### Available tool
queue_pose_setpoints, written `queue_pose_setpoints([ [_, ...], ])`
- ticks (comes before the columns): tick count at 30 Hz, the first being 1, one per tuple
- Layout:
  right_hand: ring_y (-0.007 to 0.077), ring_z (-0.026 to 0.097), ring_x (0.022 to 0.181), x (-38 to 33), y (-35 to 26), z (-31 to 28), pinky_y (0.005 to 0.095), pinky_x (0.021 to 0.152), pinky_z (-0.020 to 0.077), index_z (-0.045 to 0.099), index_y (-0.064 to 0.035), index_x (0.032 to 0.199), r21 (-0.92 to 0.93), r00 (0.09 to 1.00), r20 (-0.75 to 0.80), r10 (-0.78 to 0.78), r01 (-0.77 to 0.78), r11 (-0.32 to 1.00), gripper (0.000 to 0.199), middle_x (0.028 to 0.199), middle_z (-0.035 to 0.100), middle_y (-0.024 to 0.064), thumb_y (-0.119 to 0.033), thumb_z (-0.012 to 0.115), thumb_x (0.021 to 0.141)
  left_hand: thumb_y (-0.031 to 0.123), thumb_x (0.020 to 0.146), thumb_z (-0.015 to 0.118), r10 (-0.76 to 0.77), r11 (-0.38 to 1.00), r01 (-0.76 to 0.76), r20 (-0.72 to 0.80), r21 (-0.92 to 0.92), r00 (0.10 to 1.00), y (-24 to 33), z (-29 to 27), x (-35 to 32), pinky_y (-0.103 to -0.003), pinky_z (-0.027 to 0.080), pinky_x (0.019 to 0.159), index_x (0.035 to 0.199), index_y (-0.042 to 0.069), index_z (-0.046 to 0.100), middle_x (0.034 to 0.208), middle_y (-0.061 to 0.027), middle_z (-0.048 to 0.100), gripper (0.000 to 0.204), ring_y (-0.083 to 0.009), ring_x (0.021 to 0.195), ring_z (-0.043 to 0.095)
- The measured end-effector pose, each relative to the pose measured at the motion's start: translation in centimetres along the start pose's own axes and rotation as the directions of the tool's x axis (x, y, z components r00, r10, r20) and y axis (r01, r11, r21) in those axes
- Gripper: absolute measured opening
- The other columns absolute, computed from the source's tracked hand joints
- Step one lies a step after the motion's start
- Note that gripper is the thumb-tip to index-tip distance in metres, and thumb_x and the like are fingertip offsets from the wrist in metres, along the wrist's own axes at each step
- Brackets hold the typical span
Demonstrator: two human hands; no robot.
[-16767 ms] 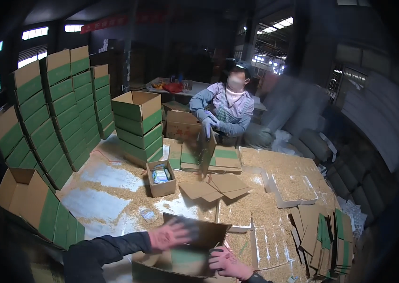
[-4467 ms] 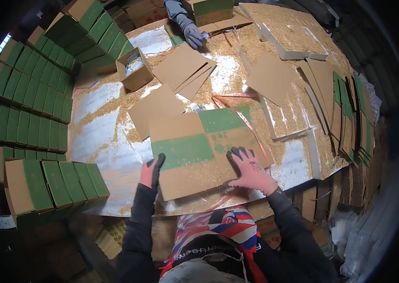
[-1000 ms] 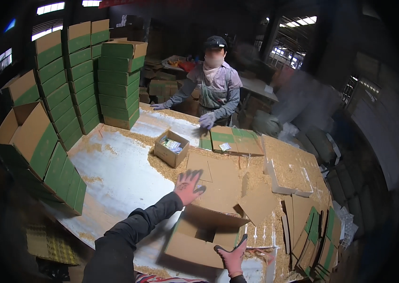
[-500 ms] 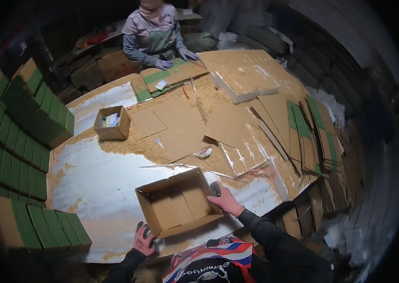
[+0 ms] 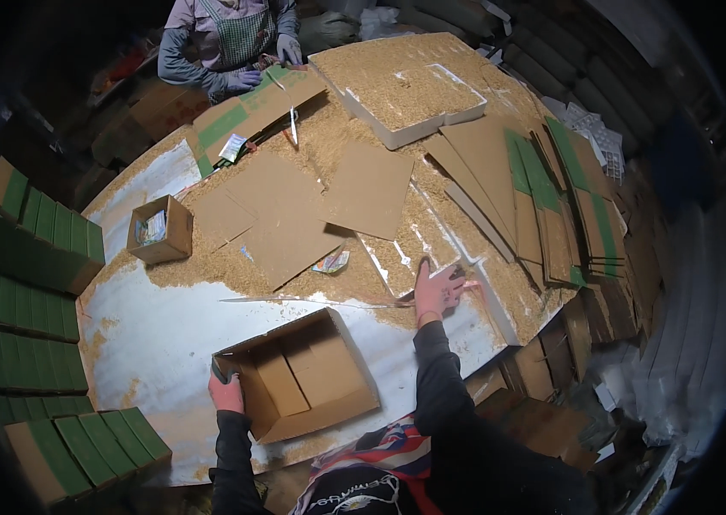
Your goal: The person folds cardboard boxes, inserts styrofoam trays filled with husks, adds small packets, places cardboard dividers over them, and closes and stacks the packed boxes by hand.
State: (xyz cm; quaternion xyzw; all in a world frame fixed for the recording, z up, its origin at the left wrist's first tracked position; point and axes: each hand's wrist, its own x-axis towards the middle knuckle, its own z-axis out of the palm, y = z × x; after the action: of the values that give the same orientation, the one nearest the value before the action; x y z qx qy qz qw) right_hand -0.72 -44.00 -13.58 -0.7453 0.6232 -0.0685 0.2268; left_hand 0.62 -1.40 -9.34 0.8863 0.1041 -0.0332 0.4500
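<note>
Left hand (image 5: 227, 393) grips one open carton (image 5: 298, 373); right hand (image 5: 438, 290) presses flat on table (image 5: 165, 335).

Open box (image 5: 298, 373) on the near part of the surface (image 5: 165, 335), directly before the person; left hand (image 5: 227, 393) at its left wall, fingers (image 5: 220, 371) over the rim. Right hand (image 5: 438, 290) to the right and behind the box, resting on a flat tray (image 5: 431, 257). Small box (image 5: 159, 230) at far left, containing items. Flat cardboard sheets (image 5: 294, 215) lie behind the open box at centre. Stacked flattened cartons (image 5: 552, 197) at right. Filled tray (image 5: 406, 90) at far centre. Second person (image 5: 230, 34) at the far edge. Stacked closed boxes (image 5: 28, 283) along the left.
</note>
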Motion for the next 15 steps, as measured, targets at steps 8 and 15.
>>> queue_pose_setpoints([
  [8,0.0435,0.033,0.123,-0.1,-4.3,0.2,0.0509,0.100,0.0284,0.022,0.0048,0.136,0.032,0.933,-0.268,-0.241,0.259,0.965,0.089,0.135,0.032,0.0297,-0.053,0.058,0.079,0.004,0.071,0.063,0.004,0.998,0.003,-0.114,0.059,0.994,-0.2,-1.0,-1.2,-0.037,0.045,0.087,0.120,0.000,0.050,0.106,-0.0211,0.061,0.051,-0.0335,0.101,0.058],
  [15,0.0435,0.036,0.118,1.3,-3.7,4.5,0.0491,0.096,0.0322,0.032,-0.0026,0.135,0.123,0.985,0.015,0.171,-0.172,0.977,0.071,0.128,0.036,0.0261,-0.055,0.039,0.088,0.013,0.073,0.062,-0.018,0.985,0.031,-0.075,0.172,0.997,1.3,-0.5,-1.9,-0.042,0.046,0.085,0.117,0.003,0.052,0.101,-0.0226,0.062,0.047,-0.0382,0.097,0.058],
])
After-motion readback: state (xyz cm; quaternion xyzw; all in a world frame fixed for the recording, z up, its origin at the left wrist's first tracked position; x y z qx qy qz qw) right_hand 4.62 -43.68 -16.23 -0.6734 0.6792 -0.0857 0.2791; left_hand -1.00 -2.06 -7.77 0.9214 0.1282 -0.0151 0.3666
